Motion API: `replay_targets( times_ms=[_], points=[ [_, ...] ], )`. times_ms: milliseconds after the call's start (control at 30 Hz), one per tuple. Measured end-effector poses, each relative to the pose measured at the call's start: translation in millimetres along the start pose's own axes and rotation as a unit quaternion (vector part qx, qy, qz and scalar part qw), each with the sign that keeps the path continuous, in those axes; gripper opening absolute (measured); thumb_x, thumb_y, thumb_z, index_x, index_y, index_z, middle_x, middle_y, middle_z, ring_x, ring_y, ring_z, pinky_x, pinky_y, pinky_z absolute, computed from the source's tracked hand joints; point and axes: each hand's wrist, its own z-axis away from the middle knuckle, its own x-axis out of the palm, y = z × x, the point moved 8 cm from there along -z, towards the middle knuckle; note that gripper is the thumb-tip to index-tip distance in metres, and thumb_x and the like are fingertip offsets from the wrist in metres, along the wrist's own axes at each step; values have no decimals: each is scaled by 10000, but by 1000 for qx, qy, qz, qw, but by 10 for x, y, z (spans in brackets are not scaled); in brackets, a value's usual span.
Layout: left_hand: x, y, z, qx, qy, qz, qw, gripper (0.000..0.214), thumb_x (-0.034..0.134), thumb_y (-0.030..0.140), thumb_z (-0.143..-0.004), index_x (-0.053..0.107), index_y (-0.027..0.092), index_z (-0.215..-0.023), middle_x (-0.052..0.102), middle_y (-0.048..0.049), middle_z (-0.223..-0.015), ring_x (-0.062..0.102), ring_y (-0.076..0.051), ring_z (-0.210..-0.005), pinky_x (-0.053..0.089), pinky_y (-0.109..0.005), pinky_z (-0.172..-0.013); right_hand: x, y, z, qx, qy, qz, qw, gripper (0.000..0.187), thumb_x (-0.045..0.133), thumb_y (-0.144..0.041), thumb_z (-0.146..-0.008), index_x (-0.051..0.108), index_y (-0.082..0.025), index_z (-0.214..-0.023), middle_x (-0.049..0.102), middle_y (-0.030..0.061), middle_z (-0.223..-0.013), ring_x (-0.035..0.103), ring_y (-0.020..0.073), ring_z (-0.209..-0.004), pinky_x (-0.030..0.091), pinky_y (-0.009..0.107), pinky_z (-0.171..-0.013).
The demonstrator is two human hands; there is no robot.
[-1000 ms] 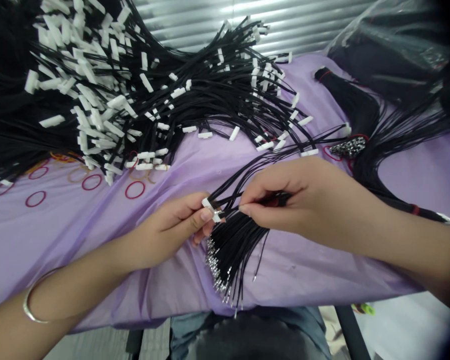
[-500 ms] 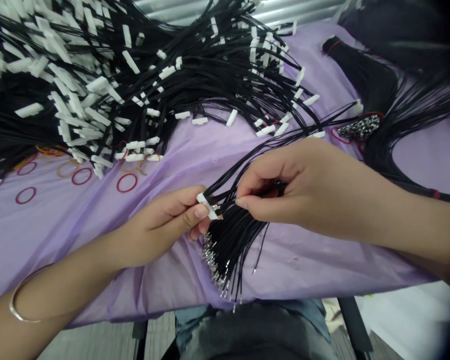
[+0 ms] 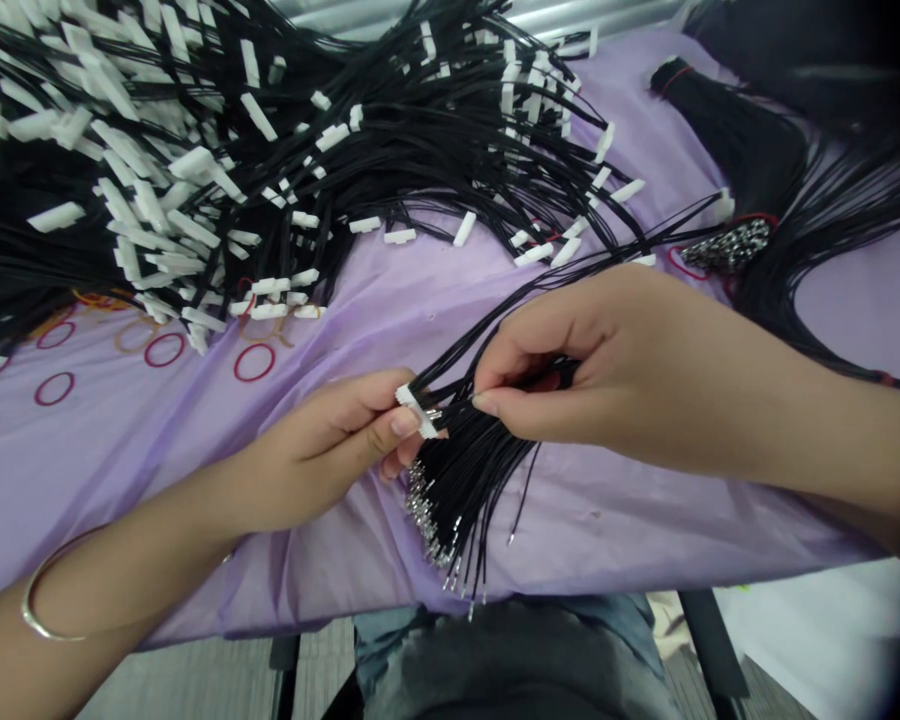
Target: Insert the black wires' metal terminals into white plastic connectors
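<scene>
While the left hand (image 3: 330, 455) pinches a white plug (image 3: 417, 410), the right hand (image 3: 600, 365) pinches a wire bundle (image 3: 465, 480); a wire heap (image 3: 270, 150) and rubber rings (image 3: 253, 362) lie behind.

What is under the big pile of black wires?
A purple cloth lies under the wire pile, with red rubber bands peeking out at its edge. Whatever lies under the middle of the pile is covered.

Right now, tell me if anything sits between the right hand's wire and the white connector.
Nothing visible does. The right hand pinches a black wire just beside the white connector in the left hand; the wire bundle hangs below them.
</scene>
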Motion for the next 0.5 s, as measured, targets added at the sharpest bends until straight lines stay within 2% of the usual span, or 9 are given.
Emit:
replay_targets(
  times_ms=[233,500],
  points=[
    [20,-11,-8,-1,-10,-16,1000,286,386,277,-990,516,135,-778,497,10,-680,493,-77,-609,436,-156,-569,12,-40,11,-2,-12,18,1000,132,595,-144,-724,711,-170,-665,622,-39,-595,505,66,-530,358,214,-471],
    [6,-36,-14,-17,15,-11,1000,277,403,292,-984,513,137,-782,487,13,-669,488,-72,-589,440,-151,-542,120,-44,-11,-35,-3,26,999,139,586,-109,-754,664,-142,-643,620,-38,-611,494,51,-554,344,209,-531]
  ],
)
